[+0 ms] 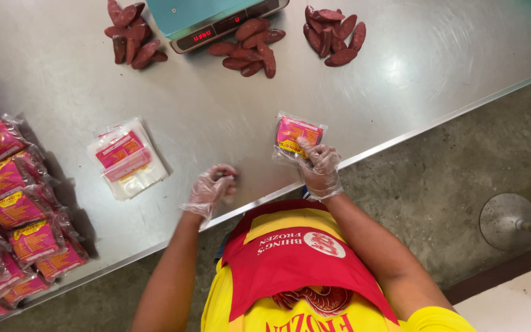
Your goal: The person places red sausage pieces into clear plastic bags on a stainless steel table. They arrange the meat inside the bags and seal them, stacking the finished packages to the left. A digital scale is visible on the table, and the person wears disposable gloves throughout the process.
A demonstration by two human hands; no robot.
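Bright overhead light washes the steel table (401,67), leaving a pale glare patch at its upper right; soft shadows fall beside the stacked packets (13,209). Focus is sharp throughout, with mild wide-angle bending at the edges

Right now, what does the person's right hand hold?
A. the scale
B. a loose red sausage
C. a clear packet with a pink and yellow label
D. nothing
C: the gloved right hand grips a clear packet with a pink and yellow label, above the steel table.

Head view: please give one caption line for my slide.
Gloved right hand holds a pink packet on the steel table; left hand rests closed.
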